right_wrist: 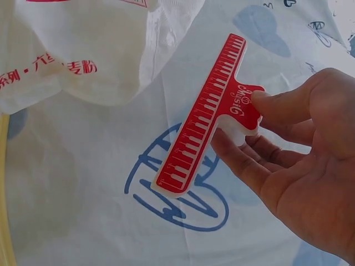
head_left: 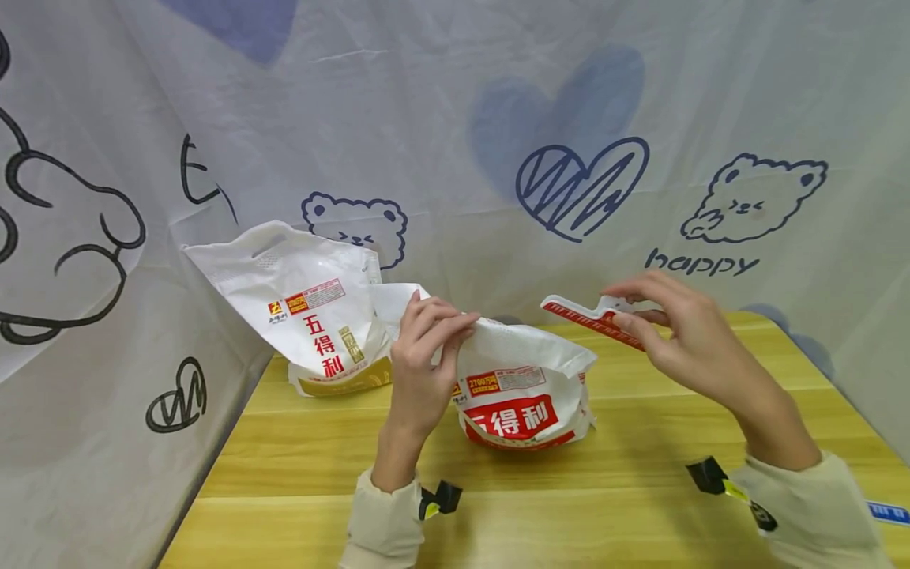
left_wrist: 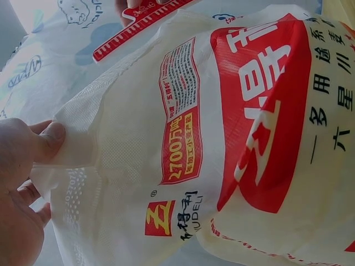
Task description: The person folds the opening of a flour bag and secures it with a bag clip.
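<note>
A white flour bag with a red label [head_left: 522,395] stands on the table, its top flattened and folded over. My left hand [head_left: 426,356] pinches that top edge near its left end; in the left wrist view the thumb [left_wrist: 54,134] presses on the white plastic. Off to the bag's right, my right hand [head_left: 682,340] holds a red and white clip [head_left: 593,320] by its handle. The right wrist view shows the clip [right_wrist: 205,116] with a piano-key pattern and the word Music, apart from the bag. Whether its long jaws are parted cannot be told.
Behind and left of the first bag stands another white flour bag [head_left: 313,316] with a gold base, its top upright. A blue and white object [head_left: 889,513] lies at the right edge of the wooden table [head_left: 569,514]. A printed curtain [head_left: 441,118] hangs close behind.
</note>
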{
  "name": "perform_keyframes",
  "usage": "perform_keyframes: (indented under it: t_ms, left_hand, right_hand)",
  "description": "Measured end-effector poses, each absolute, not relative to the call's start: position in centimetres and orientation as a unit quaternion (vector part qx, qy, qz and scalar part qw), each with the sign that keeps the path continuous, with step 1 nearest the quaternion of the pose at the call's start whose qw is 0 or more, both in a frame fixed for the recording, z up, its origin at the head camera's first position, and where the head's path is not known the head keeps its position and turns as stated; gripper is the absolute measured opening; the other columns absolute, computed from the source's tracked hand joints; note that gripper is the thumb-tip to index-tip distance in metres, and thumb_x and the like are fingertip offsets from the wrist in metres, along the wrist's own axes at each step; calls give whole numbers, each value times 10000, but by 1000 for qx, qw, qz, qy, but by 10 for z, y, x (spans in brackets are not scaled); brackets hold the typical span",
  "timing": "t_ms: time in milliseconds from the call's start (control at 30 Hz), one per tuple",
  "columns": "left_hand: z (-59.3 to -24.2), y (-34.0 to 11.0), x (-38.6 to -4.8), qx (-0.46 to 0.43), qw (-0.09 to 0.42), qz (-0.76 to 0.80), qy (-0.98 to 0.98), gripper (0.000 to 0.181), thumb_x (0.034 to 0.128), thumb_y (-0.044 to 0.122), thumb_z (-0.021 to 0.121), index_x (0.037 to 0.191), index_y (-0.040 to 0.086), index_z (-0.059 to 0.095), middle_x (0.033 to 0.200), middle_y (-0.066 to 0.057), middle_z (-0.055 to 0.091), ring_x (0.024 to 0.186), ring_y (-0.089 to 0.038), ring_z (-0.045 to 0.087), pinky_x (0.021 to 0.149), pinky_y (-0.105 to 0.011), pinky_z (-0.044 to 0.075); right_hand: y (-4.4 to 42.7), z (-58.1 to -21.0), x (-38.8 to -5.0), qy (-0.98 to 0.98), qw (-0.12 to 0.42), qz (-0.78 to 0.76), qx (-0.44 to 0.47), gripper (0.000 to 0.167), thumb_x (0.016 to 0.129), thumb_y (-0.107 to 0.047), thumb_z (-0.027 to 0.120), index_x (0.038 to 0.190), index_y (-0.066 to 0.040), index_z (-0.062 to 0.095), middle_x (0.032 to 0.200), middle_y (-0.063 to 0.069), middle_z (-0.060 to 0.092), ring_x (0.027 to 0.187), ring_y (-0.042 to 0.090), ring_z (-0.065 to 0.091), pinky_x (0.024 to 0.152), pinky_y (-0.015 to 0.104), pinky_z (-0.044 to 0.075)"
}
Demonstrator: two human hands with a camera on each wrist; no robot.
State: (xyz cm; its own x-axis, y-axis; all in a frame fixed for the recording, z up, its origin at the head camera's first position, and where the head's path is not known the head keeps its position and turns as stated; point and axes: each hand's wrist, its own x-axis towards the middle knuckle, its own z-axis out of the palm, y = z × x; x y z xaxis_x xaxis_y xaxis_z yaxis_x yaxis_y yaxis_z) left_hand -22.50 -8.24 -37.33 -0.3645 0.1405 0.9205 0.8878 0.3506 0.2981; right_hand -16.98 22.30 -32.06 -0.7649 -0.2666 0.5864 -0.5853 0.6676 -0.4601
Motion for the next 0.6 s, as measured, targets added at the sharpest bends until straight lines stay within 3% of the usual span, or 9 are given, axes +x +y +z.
perform_keyframes:
  t_ms: [67,167,267,400,600]
  left_hand:
    - [-373,-82,-225,-368,430,-437,-699,143,880,-52,754,1000,19,784,945,-86,711,1030,-288,604,1200,-548,290]
    - [-374,-82,-227,-371,432,-437,-696,132,881,-46,756,993,19,781,943,-85,711,1027,-288,604,1200,-551,287]
    - [-373,-82,-228,-373,432,-436,-696,123,884,-40,755,988,21,780,942,-81,712,1029,-284,604,1203,-551,281]
    - [-372,-82,-227,-372,431,-435,-697,124,884,-41,756,987,23,780,944,-77,713,1030,-280,605,1203,-551,280]
    - [-373,-84,-226,-370,423,-435,-704,128,888,-39,753,995,26,779,956,-74,710,1042,-275,598,1210,-541,272]
  right_hand:
    - [221,-319,-171,-883,244,320,242,333,931,47,697,1246,-59,674,1220,75,644,1124,265,613,886,425,560]
    - [218,-317,-172,-884,243,316,242,320,935,39,695,1240,-57,668,1204,79,653,1100,260,622,872,449,568]
    - [215,-316,-173,-885,242,315,245,317,936,29,701,1237,-66,673,1187,76,673,1075,245,636,881,280,579]
    - [212,-314,-175,-880,241,319,257,315,931,34,705,1227,-72,687,1154,62,691,1034,221,655,865,71,475]
    - [207,-312,-176,-876,244,317,268,318,919,48,714,1214,-68,695,1142,46,687,1005,204,664,857,71,478]
